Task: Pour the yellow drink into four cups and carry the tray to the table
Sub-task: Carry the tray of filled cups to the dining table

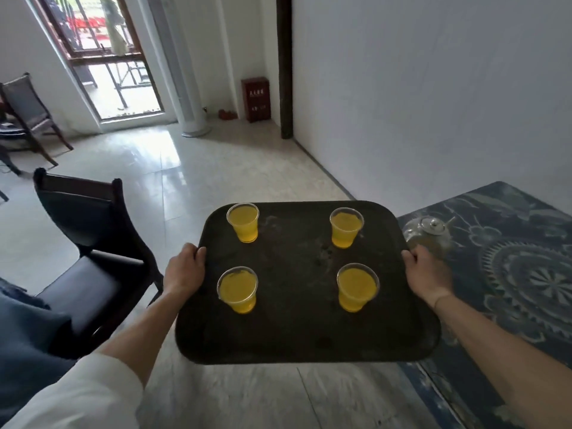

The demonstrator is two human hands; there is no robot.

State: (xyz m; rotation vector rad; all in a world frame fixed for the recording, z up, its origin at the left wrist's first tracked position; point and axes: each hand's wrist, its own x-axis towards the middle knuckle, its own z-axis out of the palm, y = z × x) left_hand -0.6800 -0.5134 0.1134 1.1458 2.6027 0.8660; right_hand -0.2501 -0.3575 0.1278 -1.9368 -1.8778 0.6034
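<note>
**Four filled cups riding on a held tray**

A white sleeve (77,394) is filling the lower left corner of the frame, its arm reaching up to the left hand (184,270), while a bare forearm is entering from the lower right and ending at the right hand (428,273). Each hand is gripping one side rim of the black tray (297,329), fingers curling under the edge where they are hidden, only thumbs and knuckles showing on top. The tray is hanging in the centre of the frame above the pale tiled floor (173,168), its right edge overlapping a blue patterned tablecloth (510,274) at the right.

Four clear cups are standing upright and well apart on the tray, all holding yellow drink: upper left cup (243,222), upper right cup (346,226), lower left cup (237,289), lower right cup (357,286).

A glass teapot (428,232) is sitting on the cloth just beyond the right hand, partly covered by it; its contents are hard to make out. A dark chair (93,243) is standing at the left, its seat partly cut off by blue fabric (28,335) at the frame edge. A red box (255,99) is showing against the far wall, its markings too small to read.
</note>
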